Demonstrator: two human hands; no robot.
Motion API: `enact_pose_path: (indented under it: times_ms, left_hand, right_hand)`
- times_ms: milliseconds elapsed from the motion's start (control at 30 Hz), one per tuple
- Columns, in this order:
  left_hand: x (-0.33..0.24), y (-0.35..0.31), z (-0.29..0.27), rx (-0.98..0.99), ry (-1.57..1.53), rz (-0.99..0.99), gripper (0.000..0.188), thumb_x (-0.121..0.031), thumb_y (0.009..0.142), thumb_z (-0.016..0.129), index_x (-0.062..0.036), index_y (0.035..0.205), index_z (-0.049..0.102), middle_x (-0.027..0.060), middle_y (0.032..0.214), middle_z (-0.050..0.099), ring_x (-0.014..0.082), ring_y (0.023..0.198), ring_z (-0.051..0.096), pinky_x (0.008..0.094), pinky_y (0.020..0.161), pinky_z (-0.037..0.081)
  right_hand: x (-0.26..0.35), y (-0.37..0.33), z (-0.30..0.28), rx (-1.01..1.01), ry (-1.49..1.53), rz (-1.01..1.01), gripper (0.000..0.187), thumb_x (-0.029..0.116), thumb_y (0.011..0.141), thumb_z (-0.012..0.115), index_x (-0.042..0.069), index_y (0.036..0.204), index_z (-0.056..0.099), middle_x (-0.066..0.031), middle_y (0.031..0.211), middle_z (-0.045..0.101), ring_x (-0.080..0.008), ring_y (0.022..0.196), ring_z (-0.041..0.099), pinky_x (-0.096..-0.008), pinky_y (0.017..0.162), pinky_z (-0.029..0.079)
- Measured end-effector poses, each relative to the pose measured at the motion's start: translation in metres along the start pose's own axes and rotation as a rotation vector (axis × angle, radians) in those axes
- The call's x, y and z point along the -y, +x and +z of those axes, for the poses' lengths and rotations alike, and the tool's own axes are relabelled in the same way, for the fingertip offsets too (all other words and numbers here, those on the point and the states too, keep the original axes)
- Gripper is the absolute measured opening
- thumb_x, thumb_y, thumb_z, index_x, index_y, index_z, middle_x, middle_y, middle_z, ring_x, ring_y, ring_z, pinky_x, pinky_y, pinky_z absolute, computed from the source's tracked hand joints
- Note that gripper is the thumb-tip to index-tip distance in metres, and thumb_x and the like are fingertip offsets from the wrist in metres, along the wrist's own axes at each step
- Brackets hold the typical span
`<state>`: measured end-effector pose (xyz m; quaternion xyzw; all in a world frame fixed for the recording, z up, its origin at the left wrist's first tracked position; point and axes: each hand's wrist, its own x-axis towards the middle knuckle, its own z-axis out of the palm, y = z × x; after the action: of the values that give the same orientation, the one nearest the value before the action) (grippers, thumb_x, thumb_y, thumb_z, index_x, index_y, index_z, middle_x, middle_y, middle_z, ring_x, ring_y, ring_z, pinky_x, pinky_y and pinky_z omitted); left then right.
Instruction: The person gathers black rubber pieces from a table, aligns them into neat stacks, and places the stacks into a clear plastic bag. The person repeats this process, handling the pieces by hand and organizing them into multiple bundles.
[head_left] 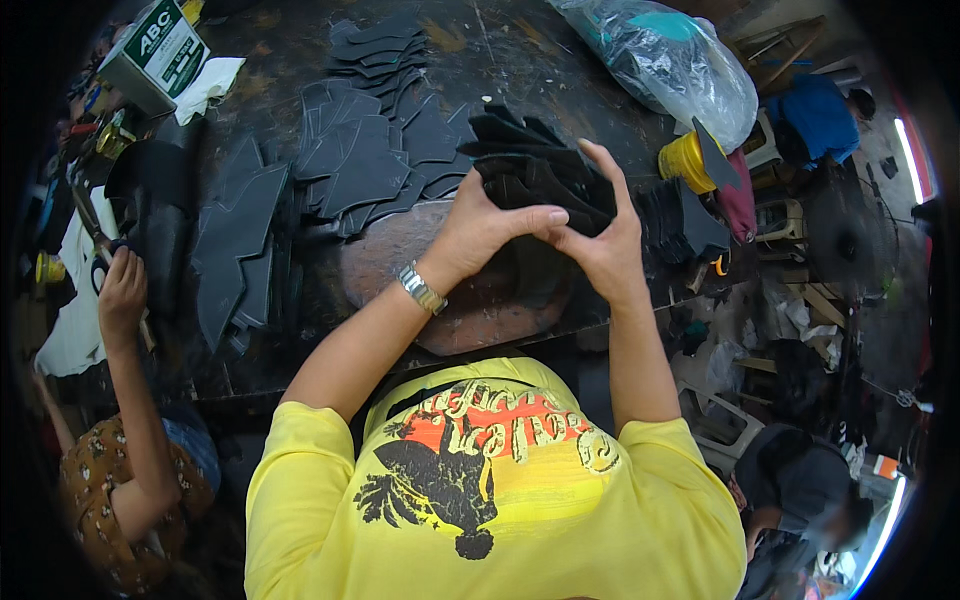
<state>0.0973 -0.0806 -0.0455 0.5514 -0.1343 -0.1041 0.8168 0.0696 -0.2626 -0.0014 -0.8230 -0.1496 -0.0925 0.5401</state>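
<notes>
Both my hands grip a thick bundle of dark cut pieces (540, 165), which look like leather or a similar sheet. My left hand (490, 225) wraps its left side, and a metal watch (421, 288) sits on that wrist. My right hand (608, 235) holds the other side, with its index finger raised along the edge. The thumbs meet at the near side of the bundle. Below it lies a worn reddish-brown board (430, 255). Beyond and left of my hands are overlapping stacks of similar dark pieces (355, 165), some with pale marked lines.
More dark pieces lie at left (245, 240) and right (685, 220) on the black table (480, 50). A yellow tub (685, 163) and a clear plastic bag (680, 70) stand at right, a square tin (155, 60) at far left. At left, another person's hand (122, 295) holds scissors (100, 235).
</notes>
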Motion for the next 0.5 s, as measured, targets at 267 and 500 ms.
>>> enact_pose_path:
  times_ms: [267,500]
  left_hand:
    - [0.010,-0.034,0.019,-0.297,-0.371,-0.026,0.050,0.000,0.084,0.079,-0.0013,0.127,0.054,0.0106,0.116,0.068,0.0199,0.101,0.069,0.0334,0.086,0.060]
    - [0.004,-0.038,0.034,-0.377,-0.534,0.019,0.030,0.000,0.088,0.075,-0.0016,0.115,0.061,0.0101,0.109,0.070,0.0190,0.096,0.071,0.0334,0.084,0.061]
  right_hand:
    - [-0.023,-0.033,0.002,0.022,0.250,0.173,0.116,0.013,0.058,0.093,0.008,0.157,0.033,-0.0147,0.152,0.045,-0.0253,0.132,0.052,-0.0366,0.113,0.041]
    - [-0.002,-0.050,0.011,-0.008,0.593,0.394,0.102,0.003,0.070,0.088,0.002,0.155,0.032,-0.0143,0.134,0.057,-0.0208,0.119,0.059,-0.0320,0.104,0.047]
